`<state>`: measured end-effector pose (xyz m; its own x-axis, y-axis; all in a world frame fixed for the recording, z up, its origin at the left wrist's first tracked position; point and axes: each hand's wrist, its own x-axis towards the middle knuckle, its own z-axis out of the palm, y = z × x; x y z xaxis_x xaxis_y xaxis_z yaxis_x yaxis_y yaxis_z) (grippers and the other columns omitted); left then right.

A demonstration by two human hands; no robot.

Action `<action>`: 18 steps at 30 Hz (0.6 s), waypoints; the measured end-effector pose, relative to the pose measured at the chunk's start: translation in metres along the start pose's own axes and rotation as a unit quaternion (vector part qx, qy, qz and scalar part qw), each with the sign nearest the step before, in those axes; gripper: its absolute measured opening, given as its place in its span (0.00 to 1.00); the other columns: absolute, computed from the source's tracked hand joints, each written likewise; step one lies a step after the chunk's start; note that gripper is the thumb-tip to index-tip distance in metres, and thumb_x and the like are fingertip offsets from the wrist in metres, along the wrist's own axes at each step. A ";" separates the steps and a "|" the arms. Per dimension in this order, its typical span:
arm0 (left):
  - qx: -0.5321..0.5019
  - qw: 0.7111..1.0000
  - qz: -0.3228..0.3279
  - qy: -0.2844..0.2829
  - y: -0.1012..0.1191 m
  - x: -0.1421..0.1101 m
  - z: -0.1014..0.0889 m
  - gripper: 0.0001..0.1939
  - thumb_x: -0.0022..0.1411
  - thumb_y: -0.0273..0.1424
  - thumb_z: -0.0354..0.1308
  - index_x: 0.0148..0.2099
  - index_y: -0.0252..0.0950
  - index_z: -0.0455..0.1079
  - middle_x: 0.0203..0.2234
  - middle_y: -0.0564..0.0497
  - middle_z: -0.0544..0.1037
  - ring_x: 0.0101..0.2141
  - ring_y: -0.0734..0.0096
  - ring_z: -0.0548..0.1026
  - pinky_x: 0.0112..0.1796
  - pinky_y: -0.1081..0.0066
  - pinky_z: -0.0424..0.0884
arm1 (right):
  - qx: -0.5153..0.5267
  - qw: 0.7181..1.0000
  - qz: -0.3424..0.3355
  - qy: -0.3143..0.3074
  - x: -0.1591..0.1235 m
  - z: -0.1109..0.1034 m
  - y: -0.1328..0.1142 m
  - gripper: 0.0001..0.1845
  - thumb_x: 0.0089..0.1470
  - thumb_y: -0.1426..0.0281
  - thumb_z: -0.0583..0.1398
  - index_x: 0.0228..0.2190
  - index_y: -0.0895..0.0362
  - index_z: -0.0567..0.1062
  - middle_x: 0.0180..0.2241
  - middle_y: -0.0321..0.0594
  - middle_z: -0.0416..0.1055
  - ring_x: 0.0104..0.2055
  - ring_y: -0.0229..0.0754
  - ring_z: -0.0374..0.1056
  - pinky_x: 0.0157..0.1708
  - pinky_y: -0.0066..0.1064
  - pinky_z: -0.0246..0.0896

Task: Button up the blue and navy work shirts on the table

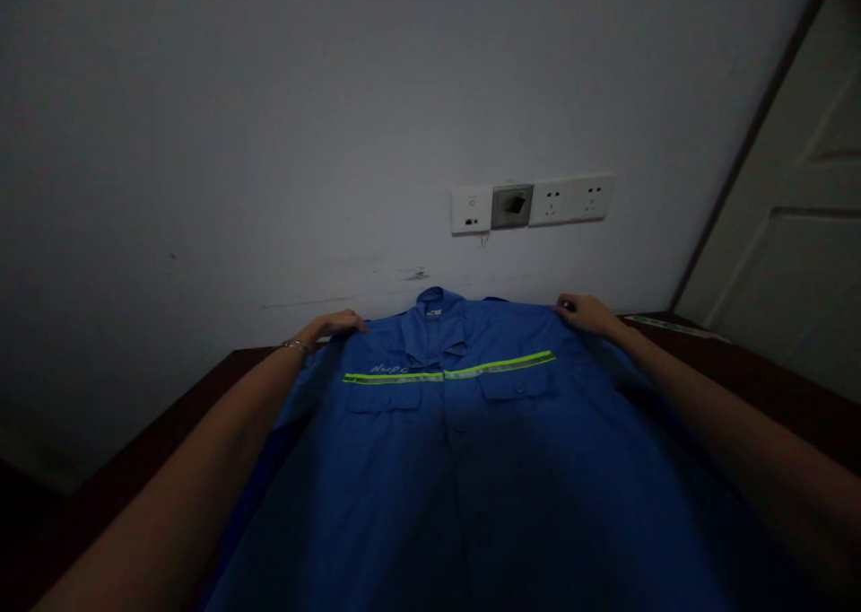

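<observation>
A blue work shirt (430, 450) lies spread front side up, its collar (441, 311) toward the wall. Across the chest runs a yellow-green reflective strip, with two flap pockets under it and white lettering on the left. My left hand (344, 322), with a bracelet at the wrist, pinches the shirt at its left shoulder. At the opposite shoulder my right hand (582, 312) grips the cloth between thumb and curled fingers. Both arms reach forward over the shirt, and its lower part is in deep shadow.
Beneath the shirt is a dark reddish table (168, 432), its back edge against a pale wall (269, 145). A row of wall sockets (552, 203) sits above the collar. On the right are a white panelled door (800, 235) and a thin strip (676, 327) on the table.
</observation>
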<state>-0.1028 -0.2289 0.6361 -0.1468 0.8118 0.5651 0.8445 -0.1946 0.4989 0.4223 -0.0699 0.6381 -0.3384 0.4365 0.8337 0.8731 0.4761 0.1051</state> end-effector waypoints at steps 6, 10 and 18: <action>0.015 1.000 0.024 -0.010 -0.012 -0.002 -0.005 0.23 0.40 0.50 0.58 0.24 0.33 0.67 0.16 0.54 0.67 0.20 0.74 0.63 0.21 0.75 0.55 | -0.149 0.988 0.034 0.020 -0.013 -0.008 -0.013 0.23 0.57 0.56 0.43 0.40 0.56 0.70 0.35 0.50 0.72 0.35 0.50 0.69 0.29 0.34 0.58; 0.077 0.996 0.035 0.042 -0.019 -0.007 0.003 0.26 0.38 0.54 0.57 0.22 0.32 0.68 0.15 0.54 0.67 0.22 0.73 0.64 0.23 0.75 0.57 | -0.186 0.981 0.052 -0.003 -0.013 -0.001 -0.018 0.22 0.58 0.61 0.43 0.41 0.58 0.70 0.38 0.53 0.71 0.37 0.52 0.69 0.32 0.39 0.59; 0.039 0.996 -0.073 -0.035 -0.054 -0.044 -0.024 0.17 0.34 0.41 0.65 0.22 0.31 0.70 0.17 0.51 0.71 0.22 0.72 0.67 0.25 0.74 0.61 | -0.031 0.987 0.052 -0.147 0.002 0.027 0.028 0.21 0.55 0.60 0.50 0.35 0.64 0.73 0.39 0.56 0.71 0.39 0.48 0.68 0.37 0.34 0.57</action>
<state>-0.1539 -0.2677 0.5999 -0.2368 0.8650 0.4424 0.8545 -0.0313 0.5185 0.4367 -0.0345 0.6282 -0.3250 0.6876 0.6493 0.9254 0.3728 0.0683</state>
